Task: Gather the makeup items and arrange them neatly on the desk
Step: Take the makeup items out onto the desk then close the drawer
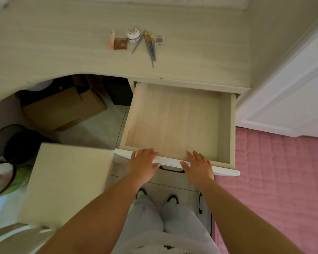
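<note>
Makeup items lie in a row on the pale wooden desk (pixel 62 43): a pink tube (pixel 112 40), a brown palette (pixel 120 43), a round white floral jar (pixel 133 34), several grey-handled brushes (pixel 149 46) and a small clear case (pixel 159 40). Below them a drawer (pixel 232 125) stands pulled out with nothing visible inside. My left hand (pixel 143 164) and my right hand (pixel 198 166) rest flat on the drawer's white front edge, fingers straight, either side of its dark handle (pixel 171 169).
A pale stool (pixel 66 184) stands to the left of my legs. Cardboard boxes (pixel 62 107) sit under the desk, with a mesh waste bin (pixel 2 160) at far left. A pink quilted bed (pixel 275 189) and a white door (pixel 292 99) lie to the right.
</note>
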### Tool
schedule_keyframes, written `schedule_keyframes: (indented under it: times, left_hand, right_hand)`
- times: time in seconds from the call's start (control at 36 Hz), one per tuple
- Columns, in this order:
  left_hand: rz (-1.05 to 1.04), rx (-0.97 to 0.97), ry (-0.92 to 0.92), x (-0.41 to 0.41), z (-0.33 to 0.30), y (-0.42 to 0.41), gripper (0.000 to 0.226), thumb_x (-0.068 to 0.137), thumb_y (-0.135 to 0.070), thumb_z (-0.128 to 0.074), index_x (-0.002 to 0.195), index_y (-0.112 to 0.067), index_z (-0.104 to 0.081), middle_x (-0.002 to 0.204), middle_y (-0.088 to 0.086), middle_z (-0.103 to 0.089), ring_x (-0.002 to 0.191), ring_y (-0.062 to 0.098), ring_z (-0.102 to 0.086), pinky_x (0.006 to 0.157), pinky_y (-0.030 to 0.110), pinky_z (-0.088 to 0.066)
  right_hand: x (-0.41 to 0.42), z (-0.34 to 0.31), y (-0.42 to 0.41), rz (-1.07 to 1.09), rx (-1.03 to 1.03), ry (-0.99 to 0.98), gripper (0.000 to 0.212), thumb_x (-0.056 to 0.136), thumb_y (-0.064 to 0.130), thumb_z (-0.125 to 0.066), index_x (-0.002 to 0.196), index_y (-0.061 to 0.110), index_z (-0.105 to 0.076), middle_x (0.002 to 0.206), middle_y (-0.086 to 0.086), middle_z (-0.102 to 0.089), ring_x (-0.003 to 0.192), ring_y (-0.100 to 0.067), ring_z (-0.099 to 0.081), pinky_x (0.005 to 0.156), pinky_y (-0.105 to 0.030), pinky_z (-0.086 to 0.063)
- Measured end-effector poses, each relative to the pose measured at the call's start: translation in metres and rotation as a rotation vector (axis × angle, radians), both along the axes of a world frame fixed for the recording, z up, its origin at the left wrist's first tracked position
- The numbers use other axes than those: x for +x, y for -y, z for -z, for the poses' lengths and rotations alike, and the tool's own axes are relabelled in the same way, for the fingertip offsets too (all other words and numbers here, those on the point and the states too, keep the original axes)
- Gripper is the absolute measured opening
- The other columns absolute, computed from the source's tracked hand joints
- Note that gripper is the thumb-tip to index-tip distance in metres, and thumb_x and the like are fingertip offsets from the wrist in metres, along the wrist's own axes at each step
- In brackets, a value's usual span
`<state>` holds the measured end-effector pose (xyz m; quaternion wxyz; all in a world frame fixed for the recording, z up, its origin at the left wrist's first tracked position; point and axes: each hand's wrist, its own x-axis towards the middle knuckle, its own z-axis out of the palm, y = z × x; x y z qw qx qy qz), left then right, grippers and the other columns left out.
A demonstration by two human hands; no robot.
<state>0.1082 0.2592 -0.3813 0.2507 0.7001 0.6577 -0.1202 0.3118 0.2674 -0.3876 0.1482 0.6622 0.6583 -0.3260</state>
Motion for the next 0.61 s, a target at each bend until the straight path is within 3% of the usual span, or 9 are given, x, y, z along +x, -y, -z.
schedule_keyframes:
  times: [0.14, 0.31, 0.39, 0.44, 0.61]
  left_hand:
    - [0.033, 0.053, -0.003, 0.001, 0.004, 0.006, 0.044, 0.098, -0.039, -0.04, 0.141, -0.03, -0.034, 0.153, -0.006, -0.026, 0.14, 0.016, -0.022, 0.116, 0.043, -0.017]
    - [0.064, 0.093, -0.009, 0.004, 0.012, -0.004, 0.037, 0.098, -0.031, -0.041, 0.134, -0.024, -0.041, 0.148, -0.003, -0.036, 0.137, 0.016, -0.031, 0.115, 0.039, -0.02]
    - [0.08, 0.137, 0.009, 0.004, 0.012, -0.011, 0.026, 0.096, -0.024, -0.044, 0.122, -0.022, -0.049, 0.124, -0.002, -0.053, 0.111, 0.018, -0.05, 0.091, 0.028, -0.034]
    - [0.103, 0.155, 0.013, 0.003, 0.012, -0.014, 0.023, 0.095, -0.022, -0.046, 0.117, -0.021, -0.052, 0.116, -0.002, -0.057, 0.101, 0.018, -0.053, 0.075, 0.024, -0.031]
    - [0.165, 0.178, 0.026, -0.002, 0.014, -0.018, 0.024, 0.093, -0.019, -0.049, 0.117, -0.021, -0.055, 0.116, -0.003, -0.059, 0.101, 0.017, -0.055, 0.071, 0.022, -0.03]
  right_hand:
    - [0.002, 0.006, 0.006, -0.041, 0.062, 0.026, 0.052, 0.1, 0.041, -0.03, 0.148, 0.025, -0.019, 0.156, 0.001, -0.02, 0.144, -0.02, -0.013, 0.118, -0.038, -0.009]
    - [0.006, 0.016, 0.004, -0.1, 0.217, 0.002, 0.038, 0.1, 0.02, -0.038, 0.138, 0.019, -0.037, 0.135, -0.003, -0.047, 0.127, -0.021, -0.038, 0.107, -0.029, -0.027]
    - [0.009, 0.023, 0.005, -0.119, 0.243, -0.014, 0.04, 0.1, 0.02, -0.039, 0.139, 0.019, -0.037, 0.133, -0.002, -0.049, 0.127, -0.02, -0.038, 0.104, -0.028, -0.033]
    - [0.011, 0.026, 0.005, -0.146, 0.245, -0.008, 0.041, 0.1, 0.021, -0.039, 0.141, 0.02, -0.035, 0.133, -0.001, -0.048, 0.128, -0.02, -0.038, 0.1, -0.028, -0.038]
    - [0.015, 0.029, 0.005, -0.203, 0.264, 0.003, 0.041, 0.1, 0.026, -0.04, 0.14, 0.02, -0.035, 0.129, 0.0, -0.05, 0.123, -0.019, -0.042, 0.092, -0.029, -0.043]
